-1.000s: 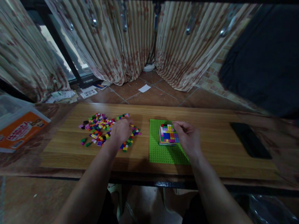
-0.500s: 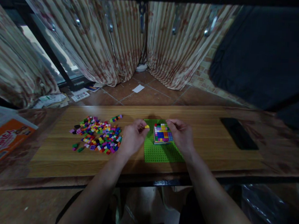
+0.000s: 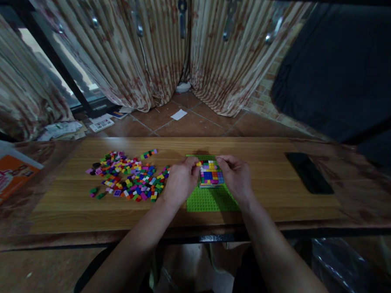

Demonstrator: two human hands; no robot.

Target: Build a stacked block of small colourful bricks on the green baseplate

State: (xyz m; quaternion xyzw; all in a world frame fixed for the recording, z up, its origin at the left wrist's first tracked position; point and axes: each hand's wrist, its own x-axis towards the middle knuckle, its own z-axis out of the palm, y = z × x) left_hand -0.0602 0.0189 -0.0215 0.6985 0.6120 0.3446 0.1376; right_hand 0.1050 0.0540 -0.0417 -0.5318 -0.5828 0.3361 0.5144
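Note:
A block of multicoloured toy bricks [image 3: 211, 177] stands on a green studded baseplate [image 3: 208, 205]. My left hand [image 3: 181, 179] pinches a small yellow brick [image 3: 199, 163] between thumb and fingertips, right at the block's far left corner. On the other side, my right hand [image 3: 236, 177] is closed with its fingertips at the block's far right corner. Whatever lies between those right fingers is hidden. The hand also covers part of the baseplate's right side.
Loose bricks [image 3: 128, 178] lie heaped on the wooden board [image 3: 278, 199] to the left, with a short joined row of bricks [image 3: 149, 153] behind them. A black phone-like slab [image 3: 309, 173] lies at the right. An orange-labelled plastic box [image 3: 8, 176] stands far left.
My left hand has moved right, bringing the yellow brick from beside the block to its far left corner. My right hand stays by the far right corner. The view has shifted slightly.

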